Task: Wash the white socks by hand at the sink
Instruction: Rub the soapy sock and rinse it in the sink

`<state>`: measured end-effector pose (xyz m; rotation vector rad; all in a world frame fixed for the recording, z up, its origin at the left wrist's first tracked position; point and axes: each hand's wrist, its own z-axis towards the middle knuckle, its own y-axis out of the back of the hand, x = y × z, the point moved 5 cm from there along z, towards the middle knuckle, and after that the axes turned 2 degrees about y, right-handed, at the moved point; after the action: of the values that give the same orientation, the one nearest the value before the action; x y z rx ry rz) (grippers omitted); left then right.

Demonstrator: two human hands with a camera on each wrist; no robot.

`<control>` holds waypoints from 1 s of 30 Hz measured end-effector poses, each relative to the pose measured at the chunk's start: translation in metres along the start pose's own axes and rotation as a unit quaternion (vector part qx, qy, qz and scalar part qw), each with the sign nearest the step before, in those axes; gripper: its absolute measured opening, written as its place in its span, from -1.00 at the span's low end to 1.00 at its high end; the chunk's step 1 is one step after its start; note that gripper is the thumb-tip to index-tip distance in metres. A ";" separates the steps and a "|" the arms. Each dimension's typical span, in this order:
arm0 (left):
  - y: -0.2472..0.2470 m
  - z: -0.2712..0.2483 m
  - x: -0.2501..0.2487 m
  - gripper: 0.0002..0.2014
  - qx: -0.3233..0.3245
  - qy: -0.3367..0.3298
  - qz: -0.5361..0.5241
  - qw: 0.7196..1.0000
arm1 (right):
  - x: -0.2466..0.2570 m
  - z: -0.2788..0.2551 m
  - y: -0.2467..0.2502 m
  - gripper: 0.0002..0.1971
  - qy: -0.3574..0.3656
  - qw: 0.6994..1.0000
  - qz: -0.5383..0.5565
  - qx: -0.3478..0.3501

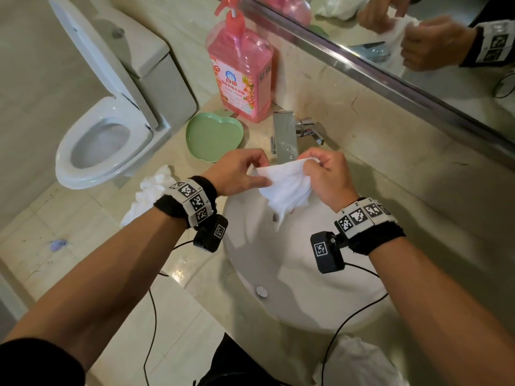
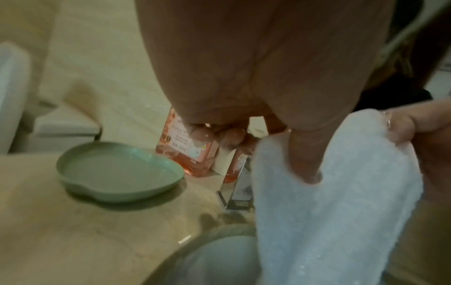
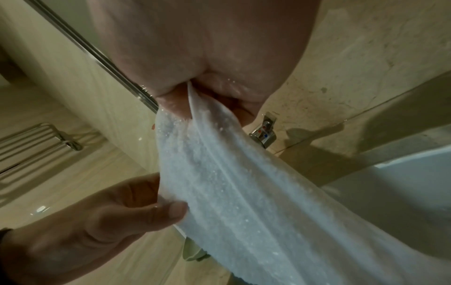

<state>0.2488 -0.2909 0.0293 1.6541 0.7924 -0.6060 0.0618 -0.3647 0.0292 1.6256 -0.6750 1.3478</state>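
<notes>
At frame centre, my left hand [image 1: 239,171] and right hand [image 1: 327,176] each pinch an edge of the wet white sock [image 1: 287,188], stretched between them above the sink [image 1: 292,274].

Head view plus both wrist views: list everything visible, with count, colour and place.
sock: 1, white, held over the basin
other socks: 2 heaps, white, counter left and near edge
soap bottle: 1, pink, behind the dish
dish: 1, green, counter left of the tap
tap: 1, chrome, behind the basin
basin: 1, white
toilet: 1, white, far left
mirror: 1, top right
left hand: pinches the sock
right hand: grips the sock
</notes>
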 end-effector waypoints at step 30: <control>-0.062 0.037 0.017 -0.88 -0.069 0.049 0.021 0.996 | -0.106 -0.008 0.046 -0.68 -0.170 0.973 -0.153 -0.034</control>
<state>0.2124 -0.3159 -0.0306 1.5777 0.8494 -0.4345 -0.0087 -0.3921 -0.0588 1.8364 -0.6278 0.8251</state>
